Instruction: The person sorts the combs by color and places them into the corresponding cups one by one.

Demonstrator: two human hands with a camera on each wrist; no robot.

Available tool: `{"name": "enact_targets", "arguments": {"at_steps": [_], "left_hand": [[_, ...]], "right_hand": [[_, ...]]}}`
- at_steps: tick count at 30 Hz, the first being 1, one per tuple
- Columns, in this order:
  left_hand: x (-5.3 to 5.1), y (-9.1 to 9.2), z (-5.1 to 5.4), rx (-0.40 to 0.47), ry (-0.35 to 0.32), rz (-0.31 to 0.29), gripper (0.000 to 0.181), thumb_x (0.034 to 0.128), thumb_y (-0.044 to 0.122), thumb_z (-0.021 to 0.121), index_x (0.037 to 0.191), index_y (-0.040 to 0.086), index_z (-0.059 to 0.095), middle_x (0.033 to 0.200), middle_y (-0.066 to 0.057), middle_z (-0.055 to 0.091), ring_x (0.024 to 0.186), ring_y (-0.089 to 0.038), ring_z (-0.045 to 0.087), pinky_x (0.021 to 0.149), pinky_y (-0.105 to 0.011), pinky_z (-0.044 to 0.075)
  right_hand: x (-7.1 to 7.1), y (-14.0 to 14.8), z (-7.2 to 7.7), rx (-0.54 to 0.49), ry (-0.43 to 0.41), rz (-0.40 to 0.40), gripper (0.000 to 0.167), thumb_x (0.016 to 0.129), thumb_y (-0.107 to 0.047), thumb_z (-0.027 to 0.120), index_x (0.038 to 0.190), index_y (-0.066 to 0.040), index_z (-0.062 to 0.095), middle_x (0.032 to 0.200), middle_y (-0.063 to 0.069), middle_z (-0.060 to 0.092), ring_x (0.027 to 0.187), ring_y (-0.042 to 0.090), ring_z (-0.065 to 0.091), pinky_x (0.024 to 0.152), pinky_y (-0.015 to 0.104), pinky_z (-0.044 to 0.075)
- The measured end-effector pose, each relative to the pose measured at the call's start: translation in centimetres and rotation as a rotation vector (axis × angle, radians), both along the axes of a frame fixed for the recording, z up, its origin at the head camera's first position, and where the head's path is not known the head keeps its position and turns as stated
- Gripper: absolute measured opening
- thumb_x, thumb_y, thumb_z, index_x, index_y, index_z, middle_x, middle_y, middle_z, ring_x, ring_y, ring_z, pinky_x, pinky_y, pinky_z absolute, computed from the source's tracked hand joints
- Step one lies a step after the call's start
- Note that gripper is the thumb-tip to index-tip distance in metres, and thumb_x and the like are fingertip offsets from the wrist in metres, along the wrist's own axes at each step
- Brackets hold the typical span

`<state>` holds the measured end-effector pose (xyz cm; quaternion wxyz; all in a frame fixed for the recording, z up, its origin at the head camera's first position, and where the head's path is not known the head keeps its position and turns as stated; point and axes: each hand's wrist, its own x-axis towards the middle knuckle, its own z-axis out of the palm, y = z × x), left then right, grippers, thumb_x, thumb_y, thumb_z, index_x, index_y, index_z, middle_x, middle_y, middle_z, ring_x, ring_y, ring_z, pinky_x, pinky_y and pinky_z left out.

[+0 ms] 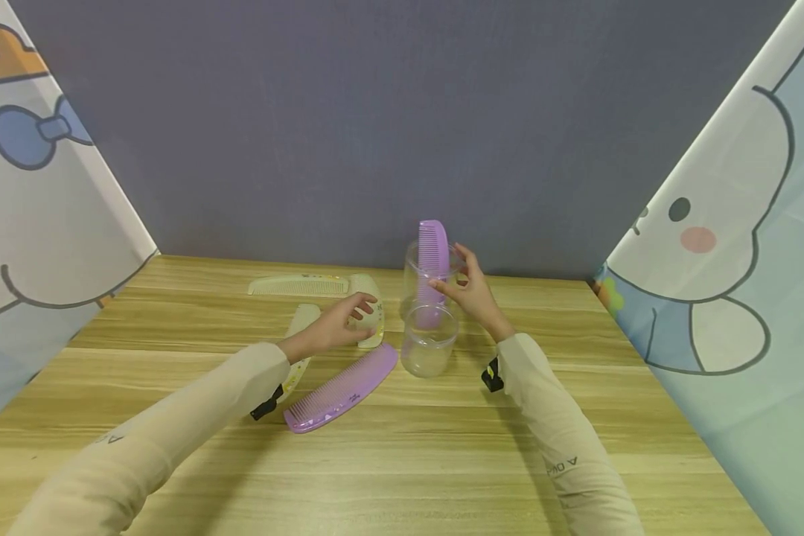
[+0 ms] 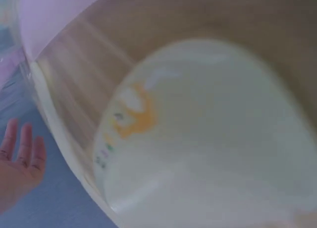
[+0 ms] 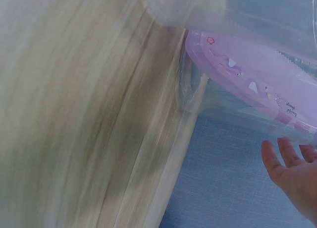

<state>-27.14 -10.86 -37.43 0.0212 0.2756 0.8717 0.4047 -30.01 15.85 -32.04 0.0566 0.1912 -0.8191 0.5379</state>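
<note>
My left hand (image 1: pixel 338 324) hovers over the table with its fingers loosely spread, holding nothing. Beneath and around it lie cream combs: one comb (image 1: pixel 299 284) at the back, another (image 1: pixel 368 286) by the fingertips, a third (image 1: pixel 301 320) partly hidden by the wrist. A purple comb (image 1: pixel 345 387) lies in front of them. My right hand (image 1: pixel 474 294) is at the side of the rear clear cup (image 1: pixel 410 262), its fingers spread and relaxed. Upright inside that cup stands a purple comb (image 1: pixel 433 242); in the right wrist view the fingers (image 3: pixel 287 153) are beside the cup wall.
A second clear cup (image 1: pixel 429 361) stands just in front of the rear one. Behind the wooden table (image 1: pixel 442 461) rises a dark grey-blue panel (image 1: pixel 375 134). Cartoon-printed cloths flank both sides. A black strap piece (image 1: pixel 492 374) sits below the right wrist.
</note>
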Motion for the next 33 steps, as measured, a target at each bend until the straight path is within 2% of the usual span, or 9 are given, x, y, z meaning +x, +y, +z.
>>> {"name": "enact_targets", "arguments": {"at_steps": [3, 9, 15, 18, 23, 27, 33], "left_hand": [[0.7, -0.4, -0.4, -0.022, 0.024, -0.005, 0.055, 0.084, 0.015, 0.064, 0.13, -0.001, 0.039, 0.119, -0.021, 0.052, 0.106, -0.038, 0.052, 0.09, -0.048, 0.046], [1.9, -0.8, -1.0, -0.041, 0.02, -0.007, 0.055, 0.0812, 0.013, 0.067, 0.127, -0.002, 0.042, 0.119, -0.022, 0.053, 0.106, -0.037, 0.054, 0.093, -0.046, 0.046], [3.2, -0.9, -1.2, -0.078, -0.013, 0.047, 0.052, 0.0786, 0.013, 0.07, 0.123, 0.002, 0.046, 0.114, -0.018, 0.057, 0.102, -0.034, 0.058, 0.089, -0.043, 0.049], [3.9, -0.8, -1.3, -0.114, -0.008, 0.057, 0.051, 0.077, 0.013, 0.071, 0.121, 0.004, 0.047, 0.113, -0.015, 0.058, 0.103, -0.031, 0.058, 0.089, -0.042, 0.049], [4.6, -0.6, -1.7, -0.158, 0.085, 0.053, 0.049, 0.0734, 0.013, 0.073, 0.116, 0.003, 0.051, 0.109, -0.015, 0.062, 0.102, -0.028, 0.059, 0.088, -0.039, 0.05], [5.0, -0.4, -1.9, -0.197, 0.159, 0.069, 0.048, 0.0706, 0.018, 0.075, 0.111, 0.003, 0.053, 0.102, -0.014, 0.064, 0.095, -0.025, 0.061, 0.081, -0.036, 0.053], [5.7, -0.1, -1.9, -0.24, 0.176, 0.104, 0.05, 0.0685, 0.023, 0.078, 0.11, 0.007, 0.054, 0.097, -0.011, 0.065, 0.09, -0.023, 0.062, 0.071, -0.03, 0.053]], "right_hand": [[0.0, 0.0, 0.0, -0.003, -0.007, 0.003, 0.082, 0.082, -0.011, 0.067, 0.144, -0.002, 0.014, 0.15, 0.019, 0.017, 0.128, 0.042, 0.032, 0.105, 0.058, 0.027], [-0.1, 0.0, 0.0, -0.008, -0.008, 0.009, 0.082, 0.082, -0.01, 0.067, 0.144, -0.001, 0.014, 0.15, 0.02, 0.016, 0.129, 0.044, 0.031, 0.105, 0.058, 0.027], [-0.1, 0.0, 0.0, 0.0, -0.003, 0.003, 0.082, 0.082, -0.011, 0.067, 0.144, -0.001, 0.014, 0.15, 0.019, 0.017, 0.128, 0.042, 0.032, 0.104, 0.058, 0.028], [-0.1, 0.0, 0.0, -0.002, -0.002, 0.002, 0.083, 0.081, -0.011, 0.068, 0.143, -0.001, 0.014, 0.15, 0.019, 0.017, 0.128, 0.043, 0.032, 0.104, 0.058, 0.028], [-0.1, 0.0, 0.0, -0.003, -0.005, 0.003, 0.082, 0.081, -0.011, 0.068, 0.143, -0.001, 0.014, 0.15, 0.019, 0.017, 0.128, 0.043, 0.032, 0.104, 0.058, 0.029], [-0.1, 0.0, -0.1, 0.002, -0.008, 0.002, 0.083, 0.082, -0.011, 0.068, 0.144, -0.001, 0.014, 0.15, 0.019, 0.017, 0.128, 0.041, 0.033, 0.104, 0.057, 0.029], [-0.1, 0.0, 0.0, 0.007, -0.006, 0.002, 0.082, 0.082, -0.011, 0.067, 0.143, -0.001, 0.014, 0.15, 0.02, 0.017, 0.128, 0.042, 0.033, 0.104, 0.057, 0.029]]}}
